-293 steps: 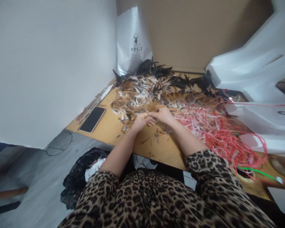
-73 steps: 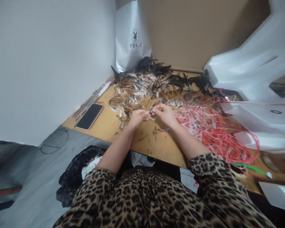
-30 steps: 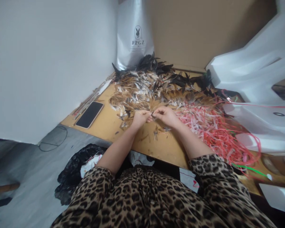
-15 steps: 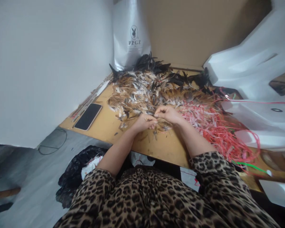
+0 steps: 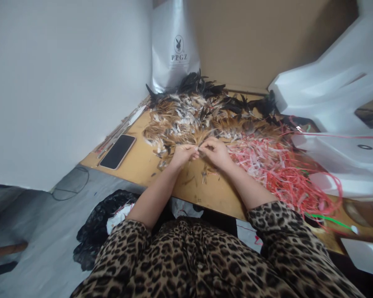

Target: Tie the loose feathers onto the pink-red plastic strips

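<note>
Left hand and right hand pinched together on small brown feather bundle, at near edge of loose brown-and-black feather pile. Likely light, soft, crushable; best gripped at quill ends.

One readable marking only: the silver-grey bag standing upright in the far corner, against the white wall and the brown board, carries the dark capitals "PPGZ" across its front. Directly above the letters sits a small round emblem, a dark ring enclosing a rabbit head with upright ears. Beneath the letters runs a finer line of print, too small and blurred to make out. The phone lying flat on the table has a dark, blank screen with no text showing. No other labels, numbers or signs can be read anywhere in the head view.
</note>
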A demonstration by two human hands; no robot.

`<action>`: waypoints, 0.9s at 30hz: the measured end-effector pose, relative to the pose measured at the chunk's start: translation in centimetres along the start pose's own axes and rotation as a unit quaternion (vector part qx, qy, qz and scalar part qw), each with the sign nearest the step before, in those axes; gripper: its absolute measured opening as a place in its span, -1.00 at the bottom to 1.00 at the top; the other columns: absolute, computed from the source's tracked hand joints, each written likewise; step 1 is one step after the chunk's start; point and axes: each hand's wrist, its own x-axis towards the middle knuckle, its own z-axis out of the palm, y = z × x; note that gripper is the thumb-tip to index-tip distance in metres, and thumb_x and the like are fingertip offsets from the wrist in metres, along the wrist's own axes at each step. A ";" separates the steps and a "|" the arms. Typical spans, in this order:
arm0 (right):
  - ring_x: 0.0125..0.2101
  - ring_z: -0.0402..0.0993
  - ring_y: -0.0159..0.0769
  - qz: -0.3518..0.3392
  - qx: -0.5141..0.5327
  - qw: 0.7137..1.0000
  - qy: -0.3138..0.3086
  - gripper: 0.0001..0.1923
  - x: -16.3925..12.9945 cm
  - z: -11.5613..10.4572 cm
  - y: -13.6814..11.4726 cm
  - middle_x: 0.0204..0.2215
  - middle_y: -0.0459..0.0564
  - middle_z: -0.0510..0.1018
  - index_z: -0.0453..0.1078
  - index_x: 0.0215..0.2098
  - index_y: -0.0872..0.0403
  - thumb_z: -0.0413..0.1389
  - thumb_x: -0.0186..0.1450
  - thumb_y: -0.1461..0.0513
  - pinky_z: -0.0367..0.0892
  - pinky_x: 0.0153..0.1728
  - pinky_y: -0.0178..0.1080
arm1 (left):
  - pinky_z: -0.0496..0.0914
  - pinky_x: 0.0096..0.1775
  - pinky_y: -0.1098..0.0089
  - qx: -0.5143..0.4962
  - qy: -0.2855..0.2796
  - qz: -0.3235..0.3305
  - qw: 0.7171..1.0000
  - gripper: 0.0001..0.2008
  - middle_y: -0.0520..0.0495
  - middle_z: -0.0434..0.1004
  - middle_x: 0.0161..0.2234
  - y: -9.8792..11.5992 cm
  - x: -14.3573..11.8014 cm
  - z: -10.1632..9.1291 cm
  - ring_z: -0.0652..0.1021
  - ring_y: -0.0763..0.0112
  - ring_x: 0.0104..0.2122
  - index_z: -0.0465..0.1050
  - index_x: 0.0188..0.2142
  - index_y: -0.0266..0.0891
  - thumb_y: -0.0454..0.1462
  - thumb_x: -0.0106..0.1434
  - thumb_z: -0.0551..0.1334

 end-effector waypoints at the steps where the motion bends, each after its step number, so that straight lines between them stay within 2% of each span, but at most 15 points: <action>1: -0.36 0.30 -0.32 -0.041 -0.062 0.997 -0.014 -0.82 -0.1 -0.1 -0.4 -0.43 0.01 0.43 0.42 -0.48 0.10 0.04 0.17 0.18 0.19 -0.27 -0.23 | 0.27 -0.60 0.56 0.028 -0.005 -0.006 1.000 -0.87 0.00 0.43 -0.64 0.0 -0.1 0.0 0.41 0.61 -0.67 0.43 -0.50 -0.39 -0.30 0.01 0.24; 4: -0.28 0.26 -0.25 -0.109 -0.178 0.975 -0.074 -0.79 -0.2 -0.6 -1.4 -0.35 0.05 0.43 0.43 -0.48 0.09 0.00 0.20 0.19 0.12 -0.21 -0.16 | 0.28 -0.60 0.56 0.124 -0.070 -0.022 0.990 -0.87 0.01 0.37 -0.72 0.1 -0.3 0.1 0.39 0.60 -0.71 0.37 -0.61 -0.40 -0.38 0.03 0.20; 6: -0.29 0.26 -0.25 -0.108 -0.162 0.975 -0.110 -0.80 -0.1 -1.2 -1.4 -0.38 0.04 0.44 0.43 -0.51 0.09 0.04 0.18 0.18 0.12 -0.19 -0.15 | 0.28 -0.61 0.55 0.166 -0.133 -0.034 0.976 -0.86 0.00 0.36 -0.73 0.1 -0.5 0.0 0.38 0.59 -0.72 0.37 -0.63 -0.40 -0.38 0.02 0.21; 8: -0.35 0.29 -0.30 -0.057 -0.067 0.985 -0.151 -0.82 0.2 -1.9 -1.0 -0.44 0.00 0.45 0.43 -0.52 0.10 0.08 0.14 0.17 0.16 -0.23 -0.19 | 0.29 -0.61 0.54 0.179 -0.194 -0.037 0.964 -0.85 -0.02 0.39 -0.71 0.4 -0.7 -0.2 0.40 0.58 -0.71 0.40 -0.60 -0.41 -0.33 0.00 0.25; 10: -0.44 0.32 -0.37 0.042 0.068 0.977 -0.200 -0.81 0.3 -2.4 -0.2 -0.51 -0.04 0.45 0.42 -0.51 0.13 0.14 0.08 0.14 0.21 -0.33 -0.26 | 0.29 -0.59 0.54 0.169 -0.256 -0.033 0.951 -0.80 -0.05 0.42 -0.68 0.8 -1.1 -0.4 0.41 0.57 -0.69 0.43 -0.56 -0.41 -0.25 -0.02 0.29; 12: -0.52 0.33 -0.41 0.145 0.197 0.941 -0.233 -0.78 0.3 -2.7 0.6 -0.54 -0.08 0.46 0.41 -0.49 0.14 0.20 0.01 0.13 0.23 -0.42 -0.30 | 0.29 -0.57 0.55 0.140 -0.296 -0.036 0.944 -0.77 -0.06 0.46 -0.62 1.4 -1.5 -0.6 0.43 0.57 -0.65 0.46 -0.51 -0.40 -0.20 -0.03 0.30; 14: -0.53 0.36 -0.40 0.193 0.304 0.900 -0.243 -0.74 0.0 -2.3 1.2 -0.55 -0.08 0.48 0.40 -0.47 0.13 0.23 -0.04 0.11 0.24 -0.44 -0.30 | 0.28 -0.57 0.56 0.114 -0.326 -0.048 0.937 -0.75 -0.05 0.45 -0.62 1.7 -1.9 -0.7 0.42 0.59 -0.65 0.46 -0.52 -0.40 -0.18 -0.03 0.29; 16: -0.52 0.38 -0.37 0.177 0.379 0.878 -0.231 -0.72 -0.2 -1.6 1.5 -0.55 -0.07 0.49 0.41 -0.50 0.14 0.23 -0.08 0.10 0.26 -0.42 -0.27 | 0.23 -0.61 0.58 0.077 -0.328 -0.061 0.939 -0.74 -0.02 0.41 -0.67 1.6 -2.0 -0.7 0.39 0.62 -0.68 0.45 -0.55 -0.40 -0.17 -0.03 0.30; 17: -0.52 0.38 -0.37 0.162 0.396 0.879 -0.212 -0.73 -0.2 -1.3 1.4 -0.56 -0.07 0.48 0.40 -0.54 0.14 0.24 -0.09 0.10 0.26 -0.42 -0.27 | 0.20 -0.63 0.60 0.053 -0.319 -0.063 0.944 -0.74 -0.01 0.39 -0.68 1.4 -1.9 -0.7 0.37 0.64 -0.70 0.44 -0.57 -0.40 -0.18 -0.03 0.30; 19: -0.54 0.36 -0.40 0.154 0.398 0.889 -0.164 -0.77 -0.2 -0.6 1.1 -0.60 -0.10 0.46 0.39 -0.59 0.13 0.24 -0.09 0.13 0.26 -0.43 -0.29 | 0.13 -0.67 0.63 -0.011 -0.281 -0.063 0.958 -0.74 0.02 0.36 -0.68 0.9 -1.6 -0.7 0.34 0.67 -0.71 0.42 -0.58 -0.40 -0.18 -0.03 0.30; 21: -0.57 0.33 -0.45 0.176 0.385 0.900 -0.107 -0.81 -0.1 -0.2 0.7 -0.63 -0.14 0.45 0.38 -0.59 0.12 0.25 -0.08 0.18 0.24 -0.45 -0.33 | 0.11 -0.66 0.66 -0.086 -0.244 -0.067 0.964 -0.76 0.06 0.35 -0.66 0.4 -1.2 -0.6 0.32 0.71 -0.70 0.43 -0.51 -0.39 -0.20 -0.06 0.33; 24: -0.57 0.31 -0.48 0.190 0.369 0.909 -0.034 -0.82 0.1 0.0 0.2 -0.61 -0.16 0.45 0.37 -0.56 0.11 0.25 -0.07 0.20 0.22 -0.44 -0.35 | 0.08 -0.67 0.70 -0.167 -0.206 -0.080 0.961 -0.77 0.09 0.34 -0.63 0.0 -0.6 -0.4 0.29 0.77 -0.70 0.43 -0.44 -0.38 -0.24 -0.07 0.34; 27: -0.54 0.32 -0.46 0.173 0.349 0.921 0.001 -0.80 0.1 0.1 0.2 -0.58 -0.14 0.45 0.35 -0.58 0.11 0.24 -0.04 0.17 0.23 -0.41 -0.34 | 0.09 -0.65 0.72 -0.215 -0.189 -0.085 0.954 -0.80 0.10 0.31 -0.63 0.0 -0.4 -0.3 0.27 0.78 -0.68 0.42 -0.42 -0.38 -0.29 -0.05 0.33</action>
